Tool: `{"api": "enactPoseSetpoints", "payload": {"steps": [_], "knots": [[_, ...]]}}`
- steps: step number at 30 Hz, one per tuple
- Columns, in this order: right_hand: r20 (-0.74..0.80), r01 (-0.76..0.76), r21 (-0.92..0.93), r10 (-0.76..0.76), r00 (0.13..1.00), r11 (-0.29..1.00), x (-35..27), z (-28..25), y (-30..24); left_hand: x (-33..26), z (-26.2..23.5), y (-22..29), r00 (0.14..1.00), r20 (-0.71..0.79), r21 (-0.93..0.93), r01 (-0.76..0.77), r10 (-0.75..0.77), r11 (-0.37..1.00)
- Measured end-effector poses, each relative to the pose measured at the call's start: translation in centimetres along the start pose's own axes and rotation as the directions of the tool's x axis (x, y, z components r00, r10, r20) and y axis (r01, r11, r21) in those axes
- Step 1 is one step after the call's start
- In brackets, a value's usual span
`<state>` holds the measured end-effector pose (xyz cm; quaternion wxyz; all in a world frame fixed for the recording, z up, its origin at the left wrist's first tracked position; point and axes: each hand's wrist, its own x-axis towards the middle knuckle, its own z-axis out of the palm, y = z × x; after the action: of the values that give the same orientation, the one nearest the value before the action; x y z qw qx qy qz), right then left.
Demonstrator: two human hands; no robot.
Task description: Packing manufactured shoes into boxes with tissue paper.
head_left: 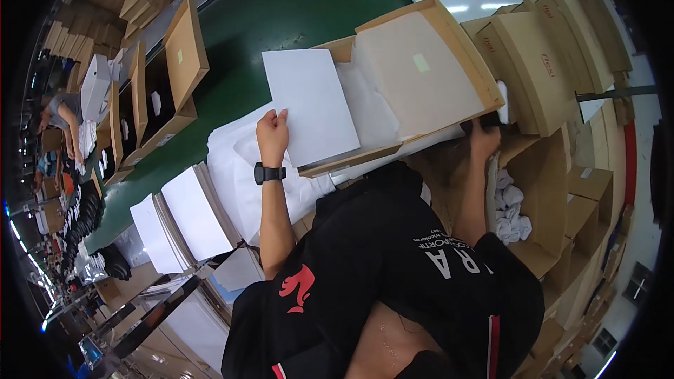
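My left hand (272,135), with a black watch on the wrist, pinches the lower left corner of a white rectangular sheet (312,105). The sheet hangs over an open brown cardboard box (460,42) lined with white tissue paper (372,109). The box's lid stands raised behind it. My right hand (484,139) reaches to the box's right corner, beside something dark. Its fingers are partly hidden there, so its hold is unclear.
A green conveyor belt (281,14) runs behind, carrying more open cardboard boxes (168,77). Stacked flat cartons (540,63) stand at the right, above a box of crumpled white paper (509,210). Stacks of white sheets (189,214) lie at the left. Another person (60,116) works far left.
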<state>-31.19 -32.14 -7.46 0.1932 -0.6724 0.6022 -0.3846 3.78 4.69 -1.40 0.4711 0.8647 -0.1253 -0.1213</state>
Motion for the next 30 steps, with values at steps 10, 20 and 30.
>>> {"api": "enactPoseSetpoints", "payload": {"steps": [10,20,30], "knots": [[-0.43,0.137,0.474,0.093,0.898,0.87,1.3,-16.3,-9.9,1.8,7.5,-0.8,0.994,0.105,-0.013,0.022,-0.02,1.0],[0.36,-0.649,0.639,-0.585,0.727,-0.413,4.1,-14.8,-18.2,0.8,8.4,-0.1,0.987,0.141,-0.045,0.085,-0.078,0.995],[0.59,0.038,0.732,-0.66,0.465,0.681,-4.6,-2.6,-26.4,-4.0,6.5,5.5,0.991,0.077,0.43,0.063,-0.107,0.901]]}}
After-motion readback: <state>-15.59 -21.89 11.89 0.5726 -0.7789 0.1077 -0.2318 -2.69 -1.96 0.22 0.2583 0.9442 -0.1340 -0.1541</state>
